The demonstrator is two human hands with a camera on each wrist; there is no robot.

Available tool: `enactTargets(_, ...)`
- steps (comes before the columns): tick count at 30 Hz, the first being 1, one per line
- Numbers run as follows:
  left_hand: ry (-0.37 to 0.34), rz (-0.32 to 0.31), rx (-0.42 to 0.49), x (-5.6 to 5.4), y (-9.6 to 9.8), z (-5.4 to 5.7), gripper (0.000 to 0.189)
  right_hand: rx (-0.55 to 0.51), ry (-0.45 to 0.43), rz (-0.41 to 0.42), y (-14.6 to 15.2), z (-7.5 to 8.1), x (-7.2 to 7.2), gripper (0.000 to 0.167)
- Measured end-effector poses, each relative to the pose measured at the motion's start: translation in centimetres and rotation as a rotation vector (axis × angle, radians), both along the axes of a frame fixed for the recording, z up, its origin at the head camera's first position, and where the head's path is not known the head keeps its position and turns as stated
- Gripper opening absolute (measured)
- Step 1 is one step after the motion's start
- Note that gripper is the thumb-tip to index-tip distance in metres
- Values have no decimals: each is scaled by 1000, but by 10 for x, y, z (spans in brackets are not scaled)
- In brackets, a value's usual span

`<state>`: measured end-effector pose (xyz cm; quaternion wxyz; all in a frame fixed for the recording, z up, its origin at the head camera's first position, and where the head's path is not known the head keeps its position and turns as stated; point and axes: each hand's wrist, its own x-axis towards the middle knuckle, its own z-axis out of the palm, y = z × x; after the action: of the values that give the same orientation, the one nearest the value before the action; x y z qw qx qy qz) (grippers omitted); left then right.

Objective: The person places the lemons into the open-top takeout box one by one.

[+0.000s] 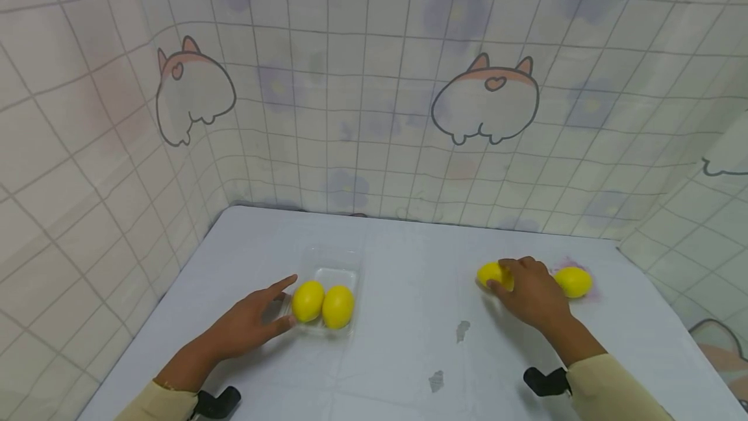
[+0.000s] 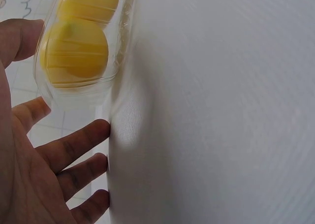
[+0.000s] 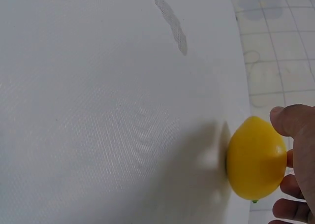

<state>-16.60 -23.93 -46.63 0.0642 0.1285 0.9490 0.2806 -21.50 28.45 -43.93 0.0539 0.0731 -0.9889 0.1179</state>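
Observation:
A clear plastic box [image 1: 330, 275] stands left of the table's middle with two yellow lemons [image 1: 337, 307] in its near part. Beside its left wall is my left hand [image 1: 248, 323], thumb and index finger spread and touching the box, the other fingers apart from it. In the left wrist view, the lemons [image 2: 76, 51] show through the box's clear wall. On the right, my right hand [image 1: 534, 294] holds another lemon [image 1: 491, 275] between thumb and fingers, at or just over the table. One more lemon [image 1: 574, 282] lies just right of that hand.
The white table [image 1: 403, 265] has grey worn patches [image 1: 436, 381] near its middle and a pinkish stain by the rightmost lemon. A tile-patterned curtain [image 1: 374, 83] with cartoon animals hangs behind and at both sides. Black mounts [image 1: 546, 382] are strapped at both wrists.

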Motion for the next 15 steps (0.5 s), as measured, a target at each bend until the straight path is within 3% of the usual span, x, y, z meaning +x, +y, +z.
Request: enactTargets(15, -4, 2, 11, 0, -1, 0, 83, -57, -55, 34, 5, -2, -4, 66)
